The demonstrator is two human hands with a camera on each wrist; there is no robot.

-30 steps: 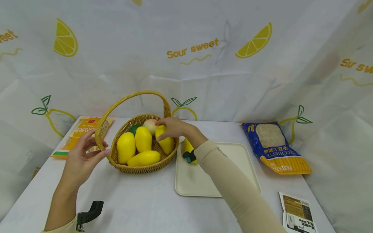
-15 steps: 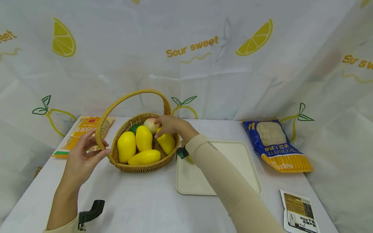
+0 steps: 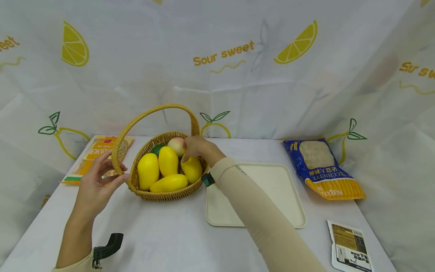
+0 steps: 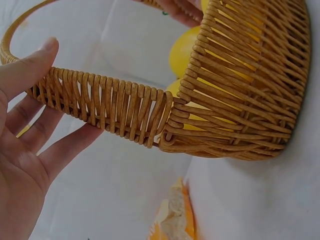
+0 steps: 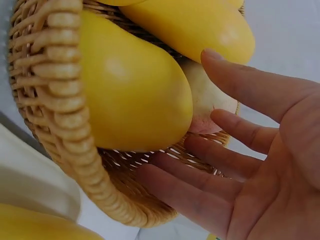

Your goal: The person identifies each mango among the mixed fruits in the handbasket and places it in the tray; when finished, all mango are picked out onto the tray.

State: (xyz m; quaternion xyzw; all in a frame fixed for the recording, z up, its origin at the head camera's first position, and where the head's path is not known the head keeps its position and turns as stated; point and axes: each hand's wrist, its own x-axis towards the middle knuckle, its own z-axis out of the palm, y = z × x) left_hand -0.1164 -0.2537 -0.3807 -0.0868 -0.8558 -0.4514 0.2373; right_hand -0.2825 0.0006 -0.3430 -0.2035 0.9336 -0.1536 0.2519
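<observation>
A wicker basket (image 3: 170, 195) with a tall hoop handle (image 3: 153, 111) holds several yellow mangoes (image 3: 168, 161), a peach (image 3: 177, 146) and a dark green fruit (image 3: 156, 149), mostly hidden. My left hand (image 3: 93, 185) holds the handle low on its left side, thumb on one face and fingers on the other, as the left wrist view shows. My right hand (image 3: 200, 148) reaches over the basket's right rim. In the right wrist view its relaxed, spread fingers (image 5: 190, 195) lie alongside the rightmost mango (image 5: 135, 85), with the peach (image 5: 207, 95) behind it.
A cream tray (image 3: 258, 221) lies right of the basket, partly under my right sleeve. A yellow fruit (image 5: 40, 225) shows on it in the right wrist view. An orange bag (image 3: 91, 155) lies behind my left hand. A blue pasta bag (image 3: 323, 170) and small packet (image 3: 350, 245) lie right.
My right hand has sunk a little lower around the rightmost mango, which has shifted slightly. My sleeve now covers the yellow fruit on the tray. My left hand keeps its hold.
</observation>
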